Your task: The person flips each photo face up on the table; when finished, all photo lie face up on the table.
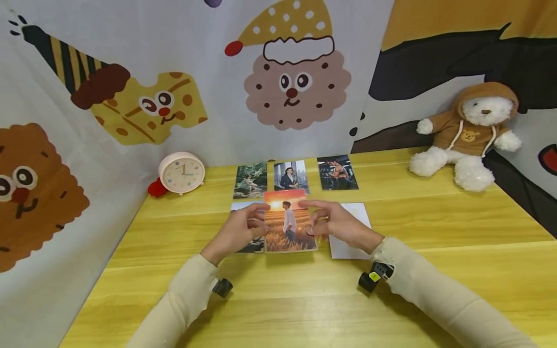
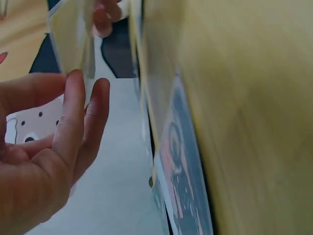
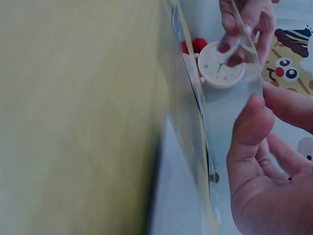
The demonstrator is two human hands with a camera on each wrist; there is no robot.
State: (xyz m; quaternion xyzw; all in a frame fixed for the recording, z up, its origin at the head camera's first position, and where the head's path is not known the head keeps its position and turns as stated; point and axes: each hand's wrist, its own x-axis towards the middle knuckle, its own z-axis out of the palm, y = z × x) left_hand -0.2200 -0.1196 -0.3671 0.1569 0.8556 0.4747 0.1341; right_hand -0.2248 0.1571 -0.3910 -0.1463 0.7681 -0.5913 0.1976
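Between both hands a photo card [image 1: 286,222] is held up above the table, its picture a person in a white shirt in a wheat field at sunset. My left hand [image 1: 241,229] pinches its left edge, thumb and fingertips on it, also seen in the left wrist view. The right edge is pinched by my right hand [image 1: 344,226]. Partly hidden behind the left hand and card lies another photo card [image 1: 252,245] on the table. Under the right forearm side lies a white card [image 1: 348,246], its face blank or too pale to read.
Along the back lie a forest photo [image 1: 250,181], a photo of a person in a suit [image 1: 290,176] and a gym photo [image 1: 338,172]. A pink alarm clock [image 1: 182,173] stands back left, a teddy bear [image 1: 472,135] back right. A cartoon-printed cloth [image 1: 226,130] hangs behind the table [image 1: 278,309].
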